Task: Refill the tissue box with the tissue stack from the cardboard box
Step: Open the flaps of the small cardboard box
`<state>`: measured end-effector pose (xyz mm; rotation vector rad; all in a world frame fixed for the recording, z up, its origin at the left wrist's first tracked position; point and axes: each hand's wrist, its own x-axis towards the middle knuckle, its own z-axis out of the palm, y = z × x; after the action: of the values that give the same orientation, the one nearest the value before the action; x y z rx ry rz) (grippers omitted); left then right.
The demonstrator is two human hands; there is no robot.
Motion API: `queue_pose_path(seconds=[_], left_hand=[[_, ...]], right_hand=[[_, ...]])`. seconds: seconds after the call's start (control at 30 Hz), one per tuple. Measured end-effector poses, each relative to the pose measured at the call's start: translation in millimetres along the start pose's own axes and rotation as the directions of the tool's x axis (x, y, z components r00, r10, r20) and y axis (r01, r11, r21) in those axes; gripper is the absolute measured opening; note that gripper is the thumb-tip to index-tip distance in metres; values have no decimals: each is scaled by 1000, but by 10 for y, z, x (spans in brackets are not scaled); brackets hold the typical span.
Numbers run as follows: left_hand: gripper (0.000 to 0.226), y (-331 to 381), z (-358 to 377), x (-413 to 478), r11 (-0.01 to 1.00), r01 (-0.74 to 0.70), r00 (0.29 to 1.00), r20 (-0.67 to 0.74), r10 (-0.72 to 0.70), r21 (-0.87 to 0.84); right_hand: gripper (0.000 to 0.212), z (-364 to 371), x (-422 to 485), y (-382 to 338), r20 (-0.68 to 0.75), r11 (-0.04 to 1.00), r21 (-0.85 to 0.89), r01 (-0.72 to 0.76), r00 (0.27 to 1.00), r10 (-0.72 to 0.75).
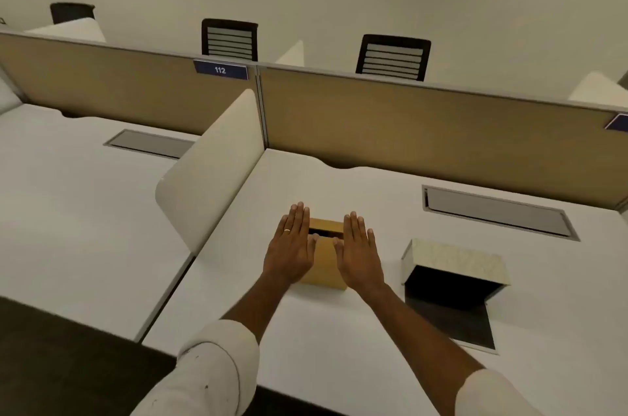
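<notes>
A small tan cardboard box (324,257) sits on the white desk (339,347), its top showing a dark opening. The left hand (290,247) and right hand (358,250) lie flat against its left and right sides, fingers straight and spread, thumbs at the opening, grasping nothing. To the right, well apart, lies a pale speckled tissue box (455,261), its dark inside open toward the near edge.
</notes>
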<state>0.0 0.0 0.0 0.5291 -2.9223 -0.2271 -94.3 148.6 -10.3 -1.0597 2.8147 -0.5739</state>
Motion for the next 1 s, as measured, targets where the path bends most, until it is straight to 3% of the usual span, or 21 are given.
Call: queue_pose_path(seconds=[0.17, 0.4, 0.57, 0.73, 1.0], left_hand=[[65, -31, 162, -59, 997, 42, 995, 89, -48, 69], [64, 19, 263, 1, 991, 104, 978, 174, -117, 80], [64, 53, 301, 62, 988, 150, 977, 148, -154, 38], [72, 32, 316, -39, 996, 57, 993, 95, -63, 65], [46, -174, 300, -407, 997, -69, 997, -28, 70, 21]], right_hand=[[62, 170, -15, 118, 105, 998, -54, 15, 994, -10], [70, 309, 44, 287, 263, 967, -185, 173, 957, -121], [69, 219, 127, 323, 157, 967, -142, 209, 970, -187], [57, 202, 54, 350, 41, 965, -31, 261, 965, -259], [53, 314, -254, 420, -11, 926, 31, 375, 927, -375]])
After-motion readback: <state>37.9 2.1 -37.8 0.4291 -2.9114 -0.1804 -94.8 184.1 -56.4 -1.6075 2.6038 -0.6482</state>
